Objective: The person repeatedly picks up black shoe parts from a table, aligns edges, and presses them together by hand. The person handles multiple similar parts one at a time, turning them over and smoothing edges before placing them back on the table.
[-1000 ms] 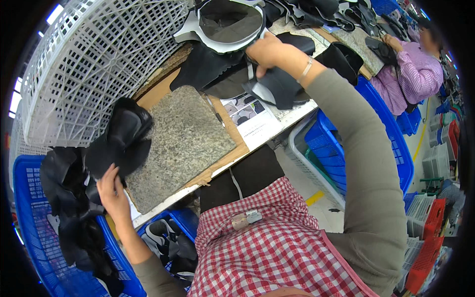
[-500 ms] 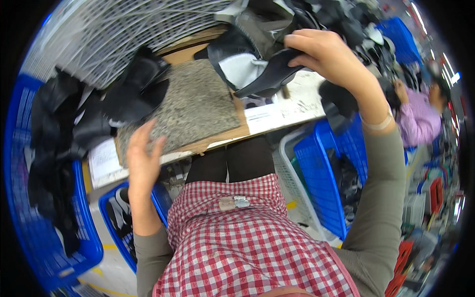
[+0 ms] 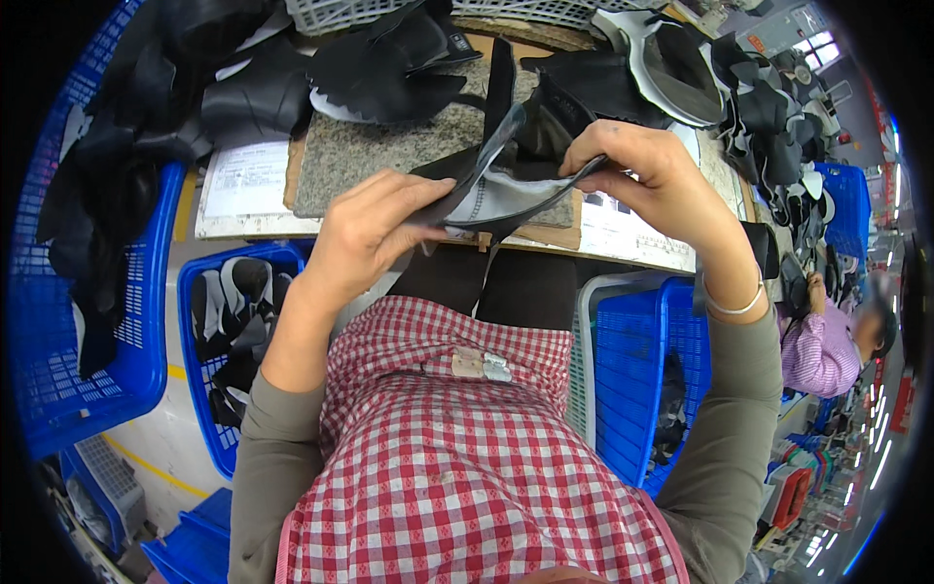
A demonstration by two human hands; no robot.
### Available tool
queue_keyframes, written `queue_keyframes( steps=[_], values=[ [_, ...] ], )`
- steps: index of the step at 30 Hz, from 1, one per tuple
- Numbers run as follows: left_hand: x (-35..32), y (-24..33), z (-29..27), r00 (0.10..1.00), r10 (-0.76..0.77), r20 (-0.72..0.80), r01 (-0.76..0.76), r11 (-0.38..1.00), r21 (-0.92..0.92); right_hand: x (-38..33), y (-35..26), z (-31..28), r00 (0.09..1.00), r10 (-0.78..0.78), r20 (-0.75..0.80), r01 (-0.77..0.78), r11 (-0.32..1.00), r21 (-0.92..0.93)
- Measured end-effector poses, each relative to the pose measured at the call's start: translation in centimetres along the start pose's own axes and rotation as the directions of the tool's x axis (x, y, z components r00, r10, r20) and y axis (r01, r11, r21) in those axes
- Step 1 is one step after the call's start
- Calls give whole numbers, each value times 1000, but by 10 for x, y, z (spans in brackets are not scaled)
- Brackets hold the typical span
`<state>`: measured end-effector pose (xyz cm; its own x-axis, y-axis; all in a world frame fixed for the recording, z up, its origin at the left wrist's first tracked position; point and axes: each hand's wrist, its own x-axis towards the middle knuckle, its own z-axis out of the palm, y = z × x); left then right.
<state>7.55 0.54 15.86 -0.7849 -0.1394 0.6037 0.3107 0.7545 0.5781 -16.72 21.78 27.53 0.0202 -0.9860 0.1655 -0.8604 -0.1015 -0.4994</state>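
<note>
Between my two hands is a black leather shoe upper (image 3: 525, 191) with a pale lining and a stitched seam, held above the near edge of the bench. My left hand (image 3: 368, 226) pinches its left edge between thumb and fingers. With thumb and fingertips closed, my right hand (image 3: 644, 173) grips the right edge. The piece is spread so its pale inside shows. Under and behind it is a speckled grey stone slab (image 3: 365, 165), partly covered. More black leather pieces (image 3: 384, 73) lie on the slab's far side.
Left stands a blue basket (image 3: 146, 341) heaped with black pieces; another blue basket (image 3: 209, 370) sits below the bench. Right of my legs is a blue crate (image 3: 628, 360). A paper sheet (image 3: 248, 180) lies on the bench. A co-worker in a pink top (image 3: 822, 350) is far right.
My left hand has moved up from beside the slab and taken hold of the shoe upper. My right hand has brought it nearer. The view has shifted.
</note>
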Motion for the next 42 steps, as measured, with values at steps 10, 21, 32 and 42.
queue_keyframes(
  steps=[10, 21, 32, 42],
  values=[
    [26, -37, 1, 896, -33, -443, 268, 835, 480, 8, -33, 29, 1000, 3, 9, -1, 971, -241],
    [37, 44, 40, 946, 275, -172, -227, 940, 255, -18, -36, 38, 990, 100, -102, -121, 967, -223],
    [-12, 30, 35, 922, 355, 154, -371, 693, 618, -50, -48, 95, 952, -152, -267, 17, 894, -447],
    [-64, 58, -8, 840, 533, -96, -374, 700, 609, -67, -99, 130, 791, -324, -519, 89, 900, -427]
  ],
)
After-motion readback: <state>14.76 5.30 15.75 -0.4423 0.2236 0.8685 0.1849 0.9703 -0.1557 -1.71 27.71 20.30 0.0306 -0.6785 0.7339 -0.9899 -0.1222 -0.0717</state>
